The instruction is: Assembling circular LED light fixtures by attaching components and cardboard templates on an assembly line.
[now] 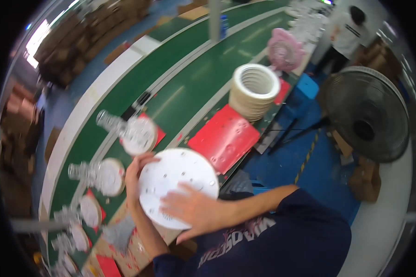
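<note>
— Navy T-shirt (305, 226), the wearer's own, closest to the lens, lower right, pale print on chest. Far left?

— Brown cardboard boxes (94, 27), piled up past the counter (180, 99). Counter's green-topped, bends with the fisheye.

— What's on it, left side?

— Row of clear bottle-shaped pieces (85, 172), each against a pale round disc (112, 177). Red squares show under several.

— Left hand (136, 177)?

— Fingers curled over the upper-left rim of a big white perforated disc (168, 184). Grip closed on that rim.

— So the disc sits where?

— In front of the shirt, by the counter's near edge, tilted, face toward the camera. Small holes scattered across it.

— Right hand (192, 210)?

— Motion-blurred, over the disc's lower right. Grip unclenched, fingers spread; can't tell if the palm touches.

— Further right?

— Large red sheet (226, 138), stack of cream rings (252, 99) just behind it, then a pink fan (286, 48).

— Far right?

— Blue stool (308, 87) on the blue floor (282, 173), person in white top (349, 37) standing back, big black pedestal fan (363, 115).
</note>
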Demonstrator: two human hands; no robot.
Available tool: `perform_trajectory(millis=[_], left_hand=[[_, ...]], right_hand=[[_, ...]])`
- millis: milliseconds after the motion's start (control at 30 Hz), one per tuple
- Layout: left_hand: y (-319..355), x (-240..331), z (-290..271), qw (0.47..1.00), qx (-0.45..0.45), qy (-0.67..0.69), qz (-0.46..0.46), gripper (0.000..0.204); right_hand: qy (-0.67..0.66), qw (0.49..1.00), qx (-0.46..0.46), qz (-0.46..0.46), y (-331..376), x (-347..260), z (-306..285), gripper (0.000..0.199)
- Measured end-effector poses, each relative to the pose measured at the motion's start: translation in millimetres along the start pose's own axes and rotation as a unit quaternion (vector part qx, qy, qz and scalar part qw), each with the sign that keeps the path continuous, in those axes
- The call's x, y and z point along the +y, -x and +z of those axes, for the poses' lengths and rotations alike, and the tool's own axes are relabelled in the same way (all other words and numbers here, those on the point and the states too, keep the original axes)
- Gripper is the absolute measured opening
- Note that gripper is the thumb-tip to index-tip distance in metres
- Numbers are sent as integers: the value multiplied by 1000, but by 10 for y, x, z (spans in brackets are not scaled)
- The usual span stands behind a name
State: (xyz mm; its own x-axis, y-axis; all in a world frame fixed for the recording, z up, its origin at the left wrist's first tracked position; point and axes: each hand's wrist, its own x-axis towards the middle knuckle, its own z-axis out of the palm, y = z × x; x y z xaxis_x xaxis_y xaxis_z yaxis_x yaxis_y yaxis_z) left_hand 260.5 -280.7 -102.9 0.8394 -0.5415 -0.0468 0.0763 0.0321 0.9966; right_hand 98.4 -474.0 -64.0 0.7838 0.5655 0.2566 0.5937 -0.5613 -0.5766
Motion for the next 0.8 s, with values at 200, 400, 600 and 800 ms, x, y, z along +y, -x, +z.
perform_trajectory(millis=[200, 400, 600, 800], left_hand=[[131, -150, -79, 996, 92, 7, 13, 53], [777, -393, 137, 945, 319, 7, 73, 52], [1058, -940, 549, 763, 620, -57, 174, 31], [1037, -477, 1049, 720, 642, 227, 137, 61]], right_hand=[[10, 994, 27, -104, 28, 294, 137, 56], [-143, 977, -126, -94, 138, 580, -439, 41], [-154, 987, 47, 28, 202, -22, -484, 58], [28, 999, -25, -15, 71, -195, -85, 69]])
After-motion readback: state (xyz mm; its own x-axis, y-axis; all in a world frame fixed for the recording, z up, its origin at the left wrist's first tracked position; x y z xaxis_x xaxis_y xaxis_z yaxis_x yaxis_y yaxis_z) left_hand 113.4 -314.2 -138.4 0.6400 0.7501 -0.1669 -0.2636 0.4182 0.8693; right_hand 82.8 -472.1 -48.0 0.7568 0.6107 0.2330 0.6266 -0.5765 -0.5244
